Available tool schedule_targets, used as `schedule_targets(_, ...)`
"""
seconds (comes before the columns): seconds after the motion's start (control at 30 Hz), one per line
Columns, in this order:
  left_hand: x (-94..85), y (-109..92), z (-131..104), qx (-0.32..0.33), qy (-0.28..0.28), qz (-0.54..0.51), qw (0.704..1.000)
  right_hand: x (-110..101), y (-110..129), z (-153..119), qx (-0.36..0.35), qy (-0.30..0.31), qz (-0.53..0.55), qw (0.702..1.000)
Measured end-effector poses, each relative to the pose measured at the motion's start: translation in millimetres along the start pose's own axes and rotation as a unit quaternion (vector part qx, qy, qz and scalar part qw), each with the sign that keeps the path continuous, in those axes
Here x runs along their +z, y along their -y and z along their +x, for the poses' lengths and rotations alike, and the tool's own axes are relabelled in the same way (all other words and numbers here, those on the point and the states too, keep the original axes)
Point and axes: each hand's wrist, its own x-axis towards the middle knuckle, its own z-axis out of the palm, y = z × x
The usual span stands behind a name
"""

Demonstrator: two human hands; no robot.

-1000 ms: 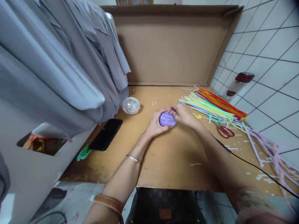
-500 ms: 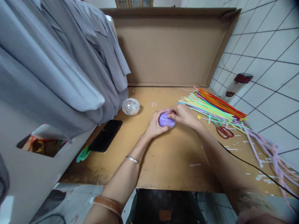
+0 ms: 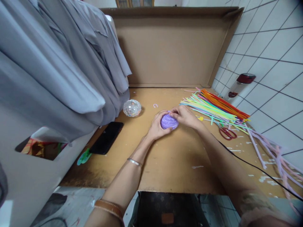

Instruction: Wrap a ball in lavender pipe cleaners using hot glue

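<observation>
A purple ball [image 3: 169, 122], its surface wound in rows of fuzzy strand like pipe cleaner, is cupped by my left hand [image 3: 156, 125]. The left thumb presses along its near side and the fingers wrap round its left and far side. From the right, my right hand [image 3: 183, 115] touches the ball's upper right, thumb and fingers pinched together there. Whether a loose strand end lies between those fingertips is too small to tell. Beyond the left hand sits a clear faceted ball [image 3: 132, 108], with a small curled pale-pink piece [image 3: 155, 106] to its right.
Many-coloured pipe cleaners [image 3: 213, 105] lie heaped at the right, with red-handled scissors [image 3: 227, 133] beside them. Lilac strands [image 3: 272, 145] trail off the right edge. A black cable [image 3: 246, 165] crosses there. At left are a phone [image 3: 107, 138], a green clip [image 3: 84, 156] and grey cloth [image 3: 94, 72].
My right fingertips have shifted slightly up on the ball, showing more of its wound surface. The left hand keeps its hold, and the view has moved slightly.
</observation>
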Motion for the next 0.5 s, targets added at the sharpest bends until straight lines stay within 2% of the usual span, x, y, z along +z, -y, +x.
schedule_targets(0.27, 3.0, -2, -3, -0.056, -0.013, -0.020, 0.998, 3, -9, 3, 0.004, 0.013, 0.058, 0.998)
schedule_targets(0.5, 2.2, -4, -3, -0.061, -0.008, -0.020, 0.998, 4, -11, 5, -0.011, 0.005, 0.082, 0.997)
